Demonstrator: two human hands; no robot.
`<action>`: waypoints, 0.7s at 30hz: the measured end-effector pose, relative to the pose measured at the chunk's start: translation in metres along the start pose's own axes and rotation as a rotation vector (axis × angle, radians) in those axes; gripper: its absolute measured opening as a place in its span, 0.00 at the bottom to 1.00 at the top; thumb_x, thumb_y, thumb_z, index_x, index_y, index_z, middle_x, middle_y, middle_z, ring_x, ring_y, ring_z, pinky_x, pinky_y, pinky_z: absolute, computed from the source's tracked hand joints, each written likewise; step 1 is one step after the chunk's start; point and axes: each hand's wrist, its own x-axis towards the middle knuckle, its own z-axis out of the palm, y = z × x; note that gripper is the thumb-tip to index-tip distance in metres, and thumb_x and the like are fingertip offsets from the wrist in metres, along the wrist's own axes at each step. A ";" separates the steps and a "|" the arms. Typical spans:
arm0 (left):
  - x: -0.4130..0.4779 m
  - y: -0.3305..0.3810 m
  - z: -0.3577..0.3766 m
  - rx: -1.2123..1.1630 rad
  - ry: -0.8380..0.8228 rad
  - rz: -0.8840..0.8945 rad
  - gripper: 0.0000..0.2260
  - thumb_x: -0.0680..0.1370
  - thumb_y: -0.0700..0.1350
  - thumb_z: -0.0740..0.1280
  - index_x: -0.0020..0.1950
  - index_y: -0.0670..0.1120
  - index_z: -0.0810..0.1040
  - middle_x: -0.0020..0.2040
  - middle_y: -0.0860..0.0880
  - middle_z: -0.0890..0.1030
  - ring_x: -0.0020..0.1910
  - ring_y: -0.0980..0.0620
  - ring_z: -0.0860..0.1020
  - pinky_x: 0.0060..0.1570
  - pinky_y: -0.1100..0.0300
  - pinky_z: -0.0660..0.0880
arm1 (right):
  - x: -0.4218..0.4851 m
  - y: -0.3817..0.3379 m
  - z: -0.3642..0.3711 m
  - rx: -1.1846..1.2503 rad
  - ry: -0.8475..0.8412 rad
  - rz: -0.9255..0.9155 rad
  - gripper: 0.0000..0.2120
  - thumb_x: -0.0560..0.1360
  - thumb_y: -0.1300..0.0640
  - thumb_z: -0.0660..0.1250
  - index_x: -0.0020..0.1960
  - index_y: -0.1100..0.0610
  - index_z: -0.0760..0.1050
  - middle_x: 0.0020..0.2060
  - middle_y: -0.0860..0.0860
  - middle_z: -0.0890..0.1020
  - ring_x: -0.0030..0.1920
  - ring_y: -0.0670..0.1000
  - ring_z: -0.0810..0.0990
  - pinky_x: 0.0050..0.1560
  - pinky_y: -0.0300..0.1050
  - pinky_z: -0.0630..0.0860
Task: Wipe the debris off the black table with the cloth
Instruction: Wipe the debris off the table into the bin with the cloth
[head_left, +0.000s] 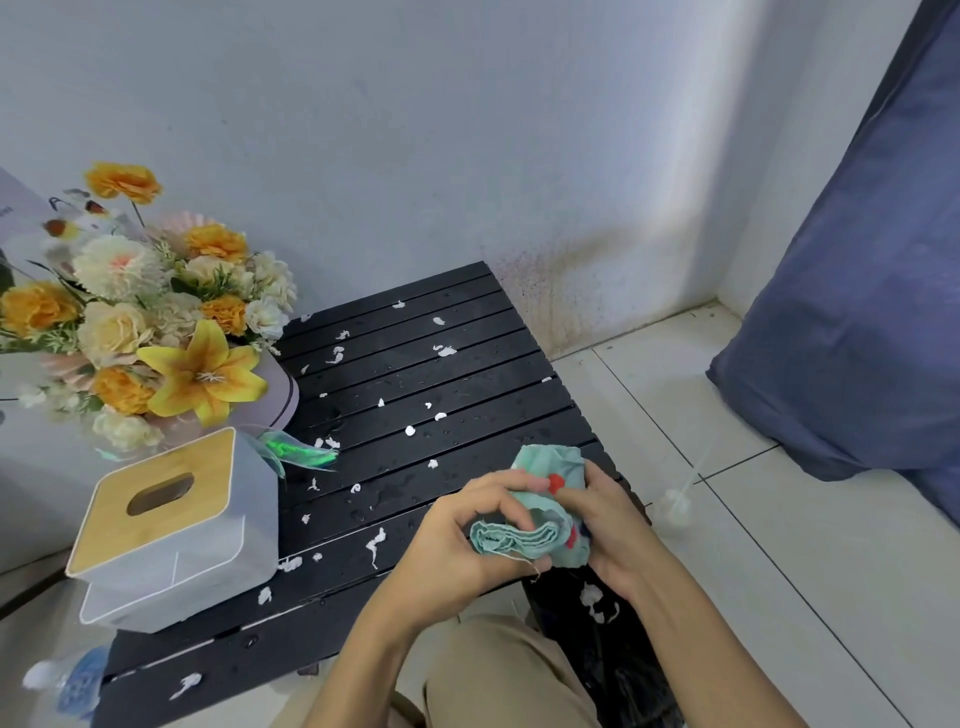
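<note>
Counter (457, 374): black slats.
Tissue box (171, 530): near left corner.
Your left hand (457, 545): fingers pinch the cloth (540, 519).
Your right hand (608, 525): fingers grip it too.
Cloth: teal, bunched, above the counter's near right edge.
Debris (375, 545): white scraps scattered over the slats.

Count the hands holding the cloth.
2. The left hand grips the cloth at its bunched lower fold; the right hand pinches its right side, both over the black table.
</note>
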 end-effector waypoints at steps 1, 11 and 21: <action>0.001 -0.001 0.000 -0.027 0.004 -0.021 0.11 0.65 0.37 0.79 0.39 0.46 0.79 0.56 0.51 0.82 0.59 0.54 0.78 0.55 0.61 0.73 | -0.001 -0.002 0.001 -0.009 -0.010 0.005 0.13 0.74 0.67 0.66 0.58 0.60 0.77 0.50 0.61 0.84 0.44 0.57 0.83 0.40 0.48 0.80; 0.046 -0.006 -0.006 -0.033 0.310 -0.073 0.19 0.67 0.36 0.77 0.52 0.51 0.77 0.47 0.51 0.82 0.46 0.53 0.79 0.48 0.57 0.76 | 0.000 -0.015 0.020 0.146 -0.230 0.076 0.22 0.81 0.47 0.54 0.59 0.57 0.81 0.58 0.59 0.82 0.58 0.57 0.81 0.62 0.59 0.74; 0.077 -0.021 -0.003 0.128 0.582 -0.181 0.27 0.67 0.67 0.69 0.63 0.59 0.72 0.57 0.59 0.78 0.59 0.58 0.75 0.59 0.58 0.73 | 0.036 -0.030 0.057 0.161 -0.412 -0.031 0.43 0.75 0.29 0.38 0.70 0.59 0.70 0.64 0.57 0.78 0.67 0.53 0.75 0.67 0.49 0.68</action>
